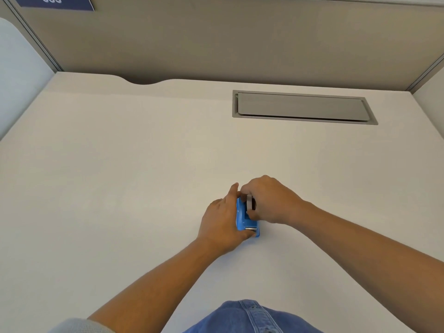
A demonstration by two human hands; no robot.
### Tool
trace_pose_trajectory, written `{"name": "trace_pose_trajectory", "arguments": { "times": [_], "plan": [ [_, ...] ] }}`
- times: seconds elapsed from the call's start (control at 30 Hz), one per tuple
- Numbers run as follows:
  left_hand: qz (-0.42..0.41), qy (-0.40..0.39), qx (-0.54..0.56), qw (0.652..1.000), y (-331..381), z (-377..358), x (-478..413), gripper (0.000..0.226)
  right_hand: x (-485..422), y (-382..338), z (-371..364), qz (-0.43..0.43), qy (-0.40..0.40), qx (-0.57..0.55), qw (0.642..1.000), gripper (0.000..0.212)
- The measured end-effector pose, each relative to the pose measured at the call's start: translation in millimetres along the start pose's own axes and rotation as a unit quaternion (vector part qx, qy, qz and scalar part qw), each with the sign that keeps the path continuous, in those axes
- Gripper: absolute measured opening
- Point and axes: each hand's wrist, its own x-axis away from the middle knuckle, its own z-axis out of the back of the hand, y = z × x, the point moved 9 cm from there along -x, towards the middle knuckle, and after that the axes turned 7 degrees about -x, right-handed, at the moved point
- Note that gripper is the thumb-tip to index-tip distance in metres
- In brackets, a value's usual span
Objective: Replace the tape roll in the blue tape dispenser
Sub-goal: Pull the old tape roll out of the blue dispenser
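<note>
Head view: we see the left hand (222, 221) clenched around the blue tape dispenser (242, 218), which stands on the pale surface (120, 176). Just right of that grip, the right hand (269, 200) pinches the tape roll (249, 202) sitting in the dispenser's top. Well beyond both grips lies a grey cable hatch (302, 106), flush in the surface. Beige partition panels (216, 39) wall the back.

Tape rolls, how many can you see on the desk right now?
1. The tape roll sits in the blue tape dispenser, pinched by the right hand while the left hand steadies the dispenser. The hands could hide another.
</note>
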Motion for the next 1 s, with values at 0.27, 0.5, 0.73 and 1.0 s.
{"name": "trace_pose_trajectory", "arguments": {
  "times": [0.27, 0.5, 0.73, 1.0],
  "plan": [
    [0.016, 0.009, -0.004, 1.000, 0.1, 1.9, 1.5, 0.120, 4.0, -15.8, -4.3, 0.054, -0.009, 0.085, 0.995, 0.014],
    [0.004, 0.019, 0.009, 1.000, 4.4, 5.6, 2.9, 0.116, 5.4, 7.3, 2.7, -0.022, 0.017, -0.067, 0.997, 0.030],
    [0.005, 0.036, 0.013, 0.999, 6.8, 9.2, 5.0, 0.115, 6.3, 10.1, 0.3, -0.057, 0.073, -0.059, 0.994, 0.021],
    [0.000, 0.046, 0.001, 0.999, 7.8, 10.5, 5.7, 0.112, 7.9, 7.4, -1.0, -0.087, 0.107, -0.028, 0.990, 0.011]
  ]
}}
